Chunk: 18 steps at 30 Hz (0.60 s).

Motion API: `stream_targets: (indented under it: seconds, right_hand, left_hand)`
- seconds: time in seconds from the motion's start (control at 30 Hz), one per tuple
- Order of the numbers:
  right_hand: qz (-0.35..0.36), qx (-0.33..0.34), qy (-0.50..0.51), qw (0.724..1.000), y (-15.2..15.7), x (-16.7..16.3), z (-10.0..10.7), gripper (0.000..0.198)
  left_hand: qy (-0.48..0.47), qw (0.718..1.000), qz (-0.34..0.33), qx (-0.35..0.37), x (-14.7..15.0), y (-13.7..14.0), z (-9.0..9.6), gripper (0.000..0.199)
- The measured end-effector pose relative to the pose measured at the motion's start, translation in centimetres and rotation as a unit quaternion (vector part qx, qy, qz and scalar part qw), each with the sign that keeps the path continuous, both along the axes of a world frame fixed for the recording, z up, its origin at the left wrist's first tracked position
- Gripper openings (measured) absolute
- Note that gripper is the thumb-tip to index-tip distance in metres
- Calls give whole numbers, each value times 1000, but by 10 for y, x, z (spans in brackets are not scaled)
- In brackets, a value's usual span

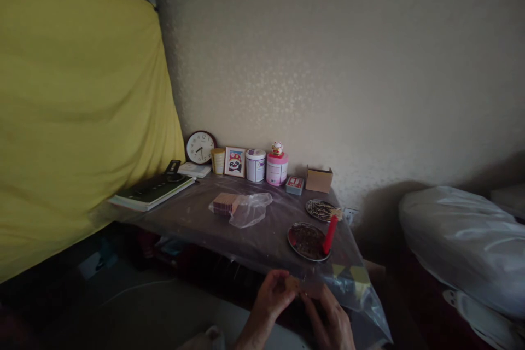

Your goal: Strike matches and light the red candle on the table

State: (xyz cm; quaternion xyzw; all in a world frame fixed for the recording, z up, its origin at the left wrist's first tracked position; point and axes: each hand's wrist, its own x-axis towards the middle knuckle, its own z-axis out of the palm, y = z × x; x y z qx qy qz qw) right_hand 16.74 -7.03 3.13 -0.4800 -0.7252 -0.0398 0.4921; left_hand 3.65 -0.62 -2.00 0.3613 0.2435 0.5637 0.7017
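Just past the table's near edge, my two hands come together over a small tan box (292, 284) that looks like a matchbox. My left hand (274, 292) pinches it between thumb and fingers. My right hand (328, 314) is closed, with its fingertips at the box's right end; whether a thin stick is in them is too dark to see. Beyond the hands, a round metal plate (305, 241) holds dark bits, and a red candle (330, 235) stands tilted at its right rim. A second plate (312, 213) behind it carries a heap of thin matchsticks (327, 210).
On the plastic-covered table (180, 224) sits a stack of small brown boxes (225, 204) beside a clear bag (251, 209). Along the wall are a clock (200, 147), panda picture (235, 163), two tins (256, 167), and a cardboard box (319, 180). A book (153, 192) lies left.
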Motion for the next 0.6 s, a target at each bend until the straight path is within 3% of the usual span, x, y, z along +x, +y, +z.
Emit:
stream_targets:
  seconds: [0.6]
  right_hand:
    - [-9,-7,-16,1000,-1,-2,6,20]
  left_hand:
    - [48,999,24,-12,6,2,2,41]
